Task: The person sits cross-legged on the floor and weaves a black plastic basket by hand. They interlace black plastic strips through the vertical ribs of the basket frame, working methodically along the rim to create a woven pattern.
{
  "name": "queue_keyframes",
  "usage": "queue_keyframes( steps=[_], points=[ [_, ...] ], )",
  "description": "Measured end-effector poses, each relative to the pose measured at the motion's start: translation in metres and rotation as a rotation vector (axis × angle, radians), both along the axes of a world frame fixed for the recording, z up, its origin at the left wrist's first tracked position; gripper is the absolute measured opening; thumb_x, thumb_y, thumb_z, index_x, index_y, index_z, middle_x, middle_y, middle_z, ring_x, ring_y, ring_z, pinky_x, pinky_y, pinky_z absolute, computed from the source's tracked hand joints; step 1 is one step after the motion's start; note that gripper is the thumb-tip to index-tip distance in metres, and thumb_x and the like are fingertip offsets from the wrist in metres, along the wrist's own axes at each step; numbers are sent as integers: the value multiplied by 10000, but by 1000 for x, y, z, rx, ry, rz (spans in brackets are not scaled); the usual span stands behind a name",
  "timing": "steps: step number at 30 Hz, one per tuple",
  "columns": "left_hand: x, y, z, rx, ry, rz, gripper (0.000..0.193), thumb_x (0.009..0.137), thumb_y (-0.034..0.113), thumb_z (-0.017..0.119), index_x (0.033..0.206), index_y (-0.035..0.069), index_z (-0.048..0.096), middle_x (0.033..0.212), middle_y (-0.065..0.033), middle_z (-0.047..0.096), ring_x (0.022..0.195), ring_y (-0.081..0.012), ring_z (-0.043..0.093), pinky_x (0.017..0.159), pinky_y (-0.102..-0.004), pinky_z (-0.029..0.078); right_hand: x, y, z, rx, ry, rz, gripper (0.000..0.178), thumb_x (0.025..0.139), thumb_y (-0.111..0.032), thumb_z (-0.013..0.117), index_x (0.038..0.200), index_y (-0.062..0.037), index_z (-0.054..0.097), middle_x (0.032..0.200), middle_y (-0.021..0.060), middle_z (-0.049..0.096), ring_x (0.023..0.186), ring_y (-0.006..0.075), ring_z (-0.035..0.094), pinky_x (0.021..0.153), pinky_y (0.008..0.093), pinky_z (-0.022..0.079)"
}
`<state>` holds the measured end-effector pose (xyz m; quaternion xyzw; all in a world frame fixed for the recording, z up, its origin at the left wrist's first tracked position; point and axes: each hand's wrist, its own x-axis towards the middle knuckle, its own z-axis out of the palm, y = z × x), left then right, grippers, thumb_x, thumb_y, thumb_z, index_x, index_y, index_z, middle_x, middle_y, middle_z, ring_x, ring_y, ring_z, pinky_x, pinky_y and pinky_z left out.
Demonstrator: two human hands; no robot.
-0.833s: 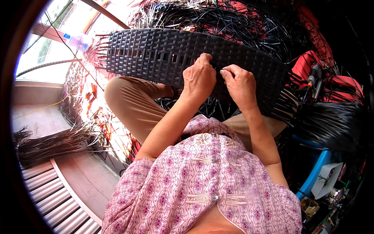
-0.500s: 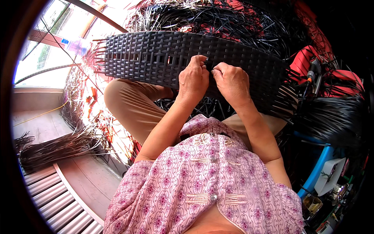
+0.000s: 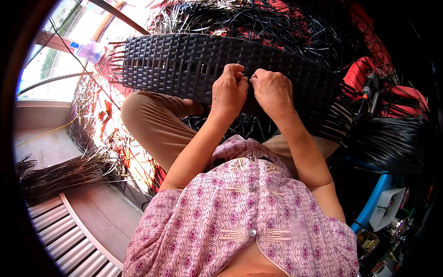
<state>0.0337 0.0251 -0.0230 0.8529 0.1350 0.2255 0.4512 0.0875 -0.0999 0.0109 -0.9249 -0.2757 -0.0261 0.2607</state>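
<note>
A long woven panel (image 3: 166, 64) of flat black strips lies across my lap, slightly curved. Rows of gaps run through the left part of its weave, and loose strip ends jut from both sides. Over its middle, my left hand (image 3: 228, 92) is closed, its fingertips pinching at the weave. Right beside it, my right hand (image 3: 273, 92) is closed too, thumb and forefinger pinched against the same spot, the fingertips of both hands nearly meeting. They appear to grip a black weaving strip, mostly hidden by the fingers and hard to tell from the dark panel.
Tangled black strips (image 3: 277, 23) heap beyond the panel over red material. A bundle of strips (image 3: 64, 177) lies at the left, above a slatted surface (image 3: 64, 240). At the right are a tool with an orange collar (image 3: 367, 90), more strips (image 3: 392, 138) and a white container (image 3: 386, 210).
My right hand has shifted slightly up and to the left, closer to my left hand. The left fingers have curled a little. The panel looks nearly the same.
</note>
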Motion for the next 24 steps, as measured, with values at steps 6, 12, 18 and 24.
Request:
queue_keyframes(
  steps=[6, 12, 18, 24],
  points=[
    [-1, 5, 8, -425, -9, -19, 249, 861, -7, 690, 1094, -15, 603, 877, -84, 699, 734, -130, 693, 618, -266, 575, -3, 6, -7, -30, -136, 7, 174, 904, -191, 669, 788, -61, 665, 721, 163, 701, 703, 350, 716, 667, 455, 562],
    [-2, 19, 3, -599, -24, -13, 244, 863, 15, 718, 1084, -3, 617, 874, -19, 668, 724, -61, 627, 580, -212, 537, -14, 7, -2, 40, -55, 34, 122, 863, -158, 725, 915, -65, 667, 905, 141, 719, 830, 324, 708, 749, 438, 551],
    [-6, 52, 9, -586, -45, 73, 247, 864, 52, 713, 1090, 2, 629, 868, -31, 673, 698, -63, 622, 557, -215, 517, -25, 1, -3, 291, -382, 103, 332, 758, -1, 779, 1061, -60, 660, 1162, 109, 643, 959, 309, 645, 836, 425, 540],
    [-29, 81, 58, -587, -111, 38, 256, 862, 39, 738, 1100, 35, 646, 873, 7, 666, 710, -25, 594, 542, -178, 477, -12, 18, 11, 493, -196, 167, 317, 834, -78, 759, 1139, -64, 677, 1096, 107, 697, 1011, 292, 667, 870, 377, 535]
  ],
)
